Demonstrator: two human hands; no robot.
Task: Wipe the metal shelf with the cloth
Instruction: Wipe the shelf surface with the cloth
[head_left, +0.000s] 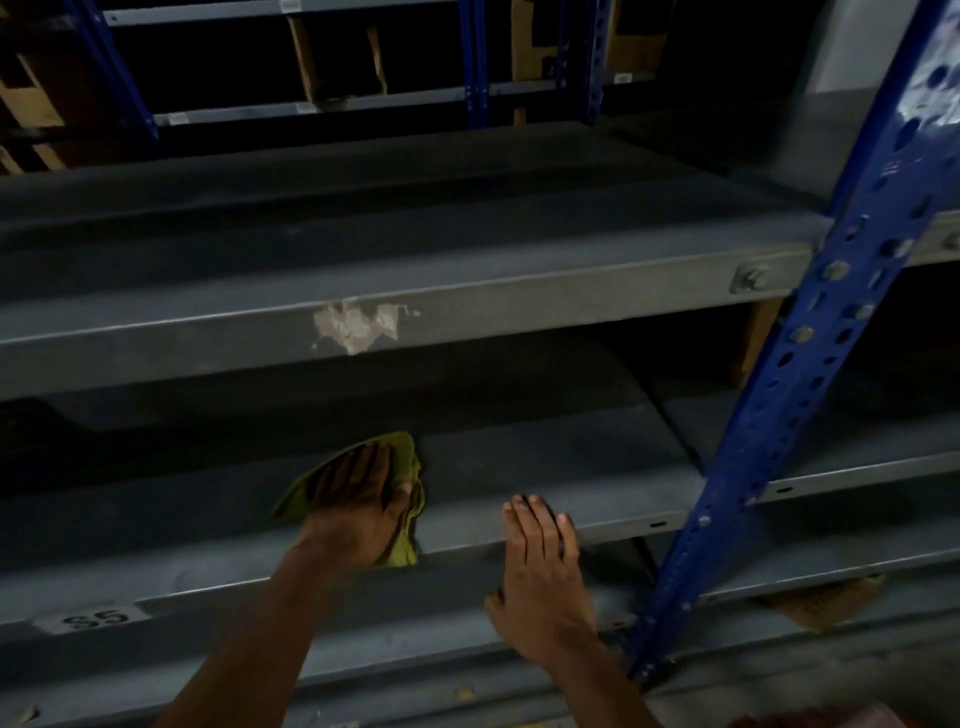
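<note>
A grey metal shelf (545, 467) runs across the lower middle of the head view. A crumpled olive-green cloth (408, 457) lies on it left of centre. My left hand (358, 509) presses flat on top of the cloth, fingers spread and pointing away from me. To the right, my right hand (543, 571) rests palm-down on the shelf's front edge, holding nothing, fingers together and extended.
A blue perforated upright post (810, 374) slants along the right side. Another grey shelf (467, 306) hangs above, with a patch of torn label on its front lip. A tag reading "S5" (96, 618) sits at lower left. Cardboard boxes (311, 57) stand behind.
</note>
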